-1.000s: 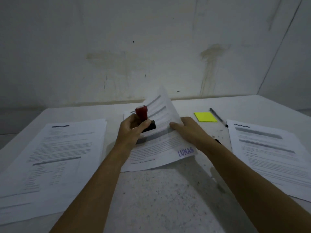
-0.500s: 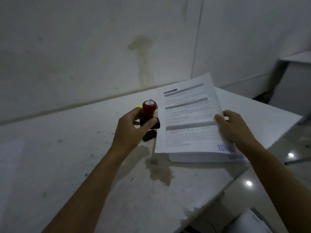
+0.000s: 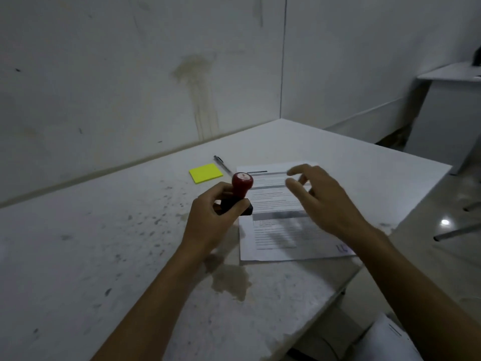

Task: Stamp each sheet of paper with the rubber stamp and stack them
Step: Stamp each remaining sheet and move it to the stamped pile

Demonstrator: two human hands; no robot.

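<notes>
Dim, cool, even light is filling the room, leaving the wall and desk (image 3: 104, 256) looking grey and faintly grainy. The right hand (image 3: 322, 201) is smearing with motion blur above the sheet of paper (image 3: 276, 230) and is casting a soft, diffuse shadow onto the print below it. Right of the desk, a small bright glare spot (image 3: 445, 222) is shining on the floor. Wide-angle distortion is bending the desk's edges and the wall corner toward the frame borders.
</notes>
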